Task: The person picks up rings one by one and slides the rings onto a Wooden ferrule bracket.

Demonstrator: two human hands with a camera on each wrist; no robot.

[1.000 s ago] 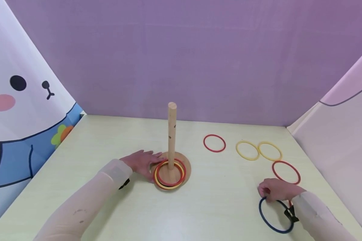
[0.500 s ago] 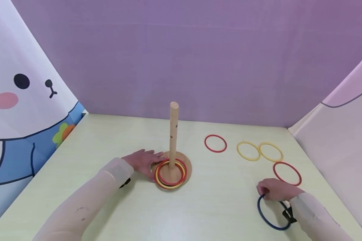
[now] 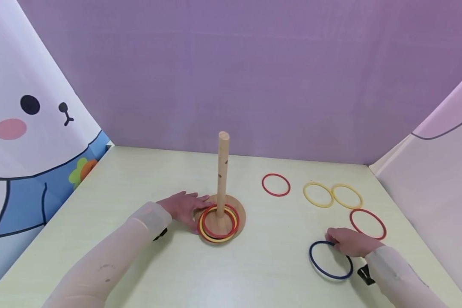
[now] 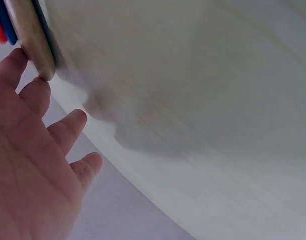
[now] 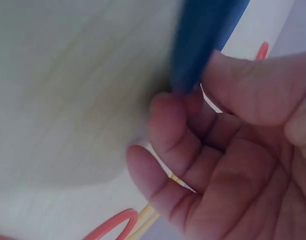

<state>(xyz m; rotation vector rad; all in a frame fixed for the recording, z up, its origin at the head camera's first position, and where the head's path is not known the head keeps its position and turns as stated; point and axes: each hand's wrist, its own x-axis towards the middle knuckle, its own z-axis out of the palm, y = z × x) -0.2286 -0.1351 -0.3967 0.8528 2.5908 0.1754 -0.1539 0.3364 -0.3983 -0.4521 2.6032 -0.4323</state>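
Note:
In the head view, an upright wooden post (image 3: 222, 175) stands on a round wooden base (image 3: 240, 206). Red and yellow rings lie stacked around the post; a blue one (image 4: 5, 22) also shows in the left wrist view. My left hand (image 3: 182, 209) rests at the base's left side, fingers spread, fingertips touching its rim (image 4: 37, 47). At the right, my right hand (image 3: 350, 241) pinches a dark blue ring (image 3: 336, 278) by its far edge, between thumb and fingers. Close up in the right wrist view, the blue ring (image 5: 195, 45) is blurred.
A red ring (image 3: 276, 195) lies right of the post. Farther right are two yellow rings, one (image 3: 318, 206) beside the other (image 3: 346, 185), and another red ring (image 3: 359, 209) just beyond my right hand. A purple backdrop (image 3: 254, 85) borders the pale table (image 3: 269, 265).
The blue ring has swung left and come out from beneath my right wrist, still pinched. My right hand has shifted slightly left. The left hand stays at the base.

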